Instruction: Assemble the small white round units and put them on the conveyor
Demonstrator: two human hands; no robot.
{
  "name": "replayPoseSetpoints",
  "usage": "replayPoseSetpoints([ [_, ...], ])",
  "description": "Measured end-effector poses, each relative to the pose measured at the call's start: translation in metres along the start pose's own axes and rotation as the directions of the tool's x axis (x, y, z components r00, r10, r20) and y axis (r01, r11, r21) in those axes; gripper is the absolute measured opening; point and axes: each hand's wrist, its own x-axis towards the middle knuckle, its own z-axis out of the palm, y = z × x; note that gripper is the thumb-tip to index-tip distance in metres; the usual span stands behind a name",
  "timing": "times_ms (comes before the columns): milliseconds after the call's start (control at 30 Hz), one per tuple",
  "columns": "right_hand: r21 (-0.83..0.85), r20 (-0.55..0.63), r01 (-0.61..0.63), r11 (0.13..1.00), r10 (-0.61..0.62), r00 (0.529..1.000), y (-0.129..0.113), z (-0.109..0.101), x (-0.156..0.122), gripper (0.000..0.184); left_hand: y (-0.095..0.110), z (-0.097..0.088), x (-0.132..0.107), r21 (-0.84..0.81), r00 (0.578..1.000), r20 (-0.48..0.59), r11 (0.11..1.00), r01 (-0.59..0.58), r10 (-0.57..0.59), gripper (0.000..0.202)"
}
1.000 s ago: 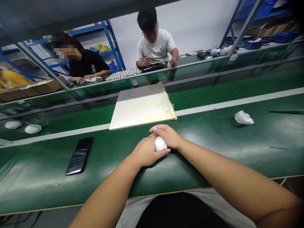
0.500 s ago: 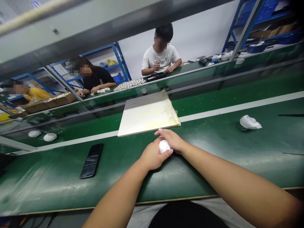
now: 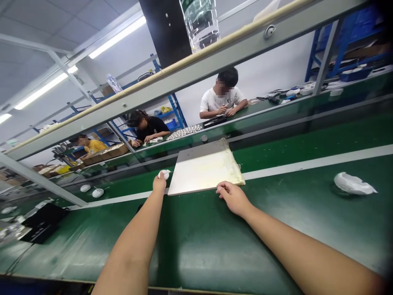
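My left hand (image 3: 159, 183) is reaching forward over the green bench, closed on a small white rounded piece (image 3: 166, 174) with dark marks. Its exact kind is unclear, and my fingers hide part of it. Just to its right lies a flat white board (image 3: 199, 168) with a yellowish, ragged right side. At the board's near edge is my right hand (image 3: 233, 197), its fingers curled in and nothing visible in them. Whether the fingertips touch the board I cannot tell.
Two white rounded pieces (image 3: 98, 192) lie at left, beside a black folder-like object (image 3: 44, 221). A crumpled white wrapper-like piece (image 3: 353, 183) rests at right. A metal rail (image 3: 123, 107) crosses above the bench. Several people sit beyond, one in a white shirt (image 3: 222, 100).
My hands were together around the white piece and have parted. The left carried it forward and left, past the board's left corner; the right fingers curled. The view tilted up, and my left arm mostly covers the phone.
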Motion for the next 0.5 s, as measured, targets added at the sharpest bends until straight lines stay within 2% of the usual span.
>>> replayPoseSetpoints([
  [67,-0.001,0.005,-0.011,1.0,0.011,1.0,0.0,0.0,0.0,0.027,-0.009,-0.002,0.004,0.035,0.995,-0.054,0.996,0.086,-0.084,0.038],
  [133,0.006,0.001,-0.029,1.0,0.029,1.0,0.001,-0.001,0.001,0.027,-0.011,0.001,0.0,0.038,0.985,-0.111,0.99,0.135,-0.13,0.04],
  [233,-0.014,0.015,-0.024,1.0,0.024,1.0,0.001,-0.002,0.002,0.026,-0.005,0.01,-0.025,0.033,0.979,-0.19,0.996,0.081,-0.074,0.051],
  [300,-0.056,0.031,-0.005,0.998,0.006,1.0,0.0,-0.003,0.002,0.026,0.004,0.018,-0.055,0.021,0.98,-0.197,1.0,-0.014,0.018,0.054],
  [400,-0.126,0.042,0.026,0.992,-0.021,0.999,-0.001,-0.003,0.002,0.028,0.02,0.032,-0.114,-0.014,0.965,-0.098,0.97,-0.244,0.242,0.055],
  [467,-0.17,0.042,0.06,0.984,-0.053,0.998,-0.001,-0.004,0.003,0.029,0.032,0.04,-0.149,-0.037,0.892,0.004,0.891,-0.452,0.452,0.056],
  [500,-0.189,0.04,0.076,0.979,-0.07,0.997,-0.001,-0.005,0.003,0.03,0.037,0.044,-0.161,-0.05,0.836,0.064,0.839,-0.542,0.544,0.056],
])
